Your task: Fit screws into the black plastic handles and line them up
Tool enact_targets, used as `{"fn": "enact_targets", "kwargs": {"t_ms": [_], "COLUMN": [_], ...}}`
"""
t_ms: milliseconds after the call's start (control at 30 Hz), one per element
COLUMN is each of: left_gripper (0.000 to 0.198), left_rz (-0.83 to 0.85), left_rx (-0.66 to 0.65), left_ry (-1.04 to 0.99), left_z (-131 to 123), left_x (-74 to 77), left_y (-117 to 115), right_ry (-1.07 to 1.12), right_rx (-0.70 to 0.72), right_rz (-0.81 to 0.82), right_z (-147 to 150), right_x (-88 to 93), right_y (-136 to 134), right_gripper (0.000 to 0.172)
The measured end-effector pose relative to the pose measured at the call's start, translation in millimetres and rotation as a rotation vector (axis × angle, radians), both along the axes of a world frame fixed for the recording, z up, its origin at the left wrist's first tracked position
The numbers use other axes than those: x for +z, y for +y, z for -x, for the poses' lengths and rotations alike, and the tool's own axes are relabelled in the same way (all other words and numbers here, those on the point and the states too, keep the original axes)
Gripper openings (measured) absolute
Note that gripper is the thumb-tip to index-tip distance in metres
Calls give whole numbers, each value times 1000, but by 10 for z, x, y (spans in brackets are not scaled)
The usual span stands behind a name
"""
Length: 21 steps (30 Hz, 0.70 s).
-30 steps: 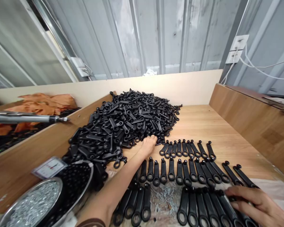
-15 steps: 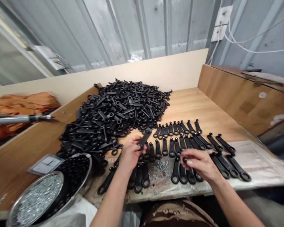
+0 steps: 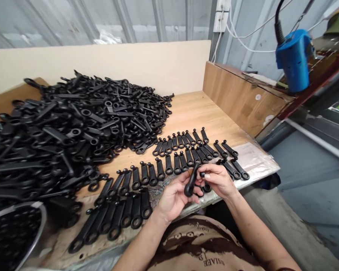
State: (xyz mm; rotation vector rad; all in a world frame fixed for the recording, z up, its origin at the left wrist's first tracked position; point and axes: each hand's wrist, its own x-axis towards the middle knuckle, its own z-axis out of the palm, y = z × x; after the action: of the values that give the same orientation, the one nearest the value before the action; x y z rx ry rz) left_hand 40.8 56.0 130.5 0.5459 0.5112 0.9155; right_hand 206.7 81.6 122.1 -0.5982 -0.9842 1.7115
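My left hand [image 3: 173, 197] is closed around a black plastic handle with a ring end [image 3: 191, 180], holding it just above the table's front edge. My right hand [image 3: 219, 180] pinches a small black piece [image 3: 202, 174] right next to the handle's upper end. Rows of the same black handles [image 3: 169, 163] lie side by side on the wooden table [image 3: 197, 113] in front of both hands. A big heap of black handles [image 3: 73, 124] fills the left half of the table.
A metal bowl [image 3: 15, 235] with dark parts sits at the lower left. A wooden side board [image 3: 237, 98] bounds the table on the right, with a blue device [image 3: 292, 60] on a cable above it. A beige back board [image 3: 130, 64] stands behind the heap.
My left hand took a handle from the heap's edge and drew it back to the front edge. My right hand left the rows and met it. The view swung right.
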Motion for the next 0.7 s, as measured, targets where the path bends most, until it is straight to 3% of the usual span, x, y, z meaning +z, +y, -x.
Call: {"fn": "enact_targets", "kwargs": {"t_ms": [67,300,433,567,700], "left_gripper": [34,42,42,47,44], "left_rz": [11,-19,-65,-87,-86], "left_rx": [1,32,-26,-45,66], "left_ry": [26,39,41,218,380], "left_z": [-53,-94,-126,-208,-248], "left_x": [-4,-6,30,14,9], "left_y": [11,48,57,33,-101], "right_ry": [9,-1,-34,-272,-716], "right_rx": [6,89,116,106,45], "right_rz": [-3,-43,-129,-364,-651], "right_z": [-29,-116,-214,-364,-481], "right_x": [-17,-46,-15,56,50], "right_y": [2,-10,-24,-107,-264], "right_gripper": [20,21,20,20,34]}}
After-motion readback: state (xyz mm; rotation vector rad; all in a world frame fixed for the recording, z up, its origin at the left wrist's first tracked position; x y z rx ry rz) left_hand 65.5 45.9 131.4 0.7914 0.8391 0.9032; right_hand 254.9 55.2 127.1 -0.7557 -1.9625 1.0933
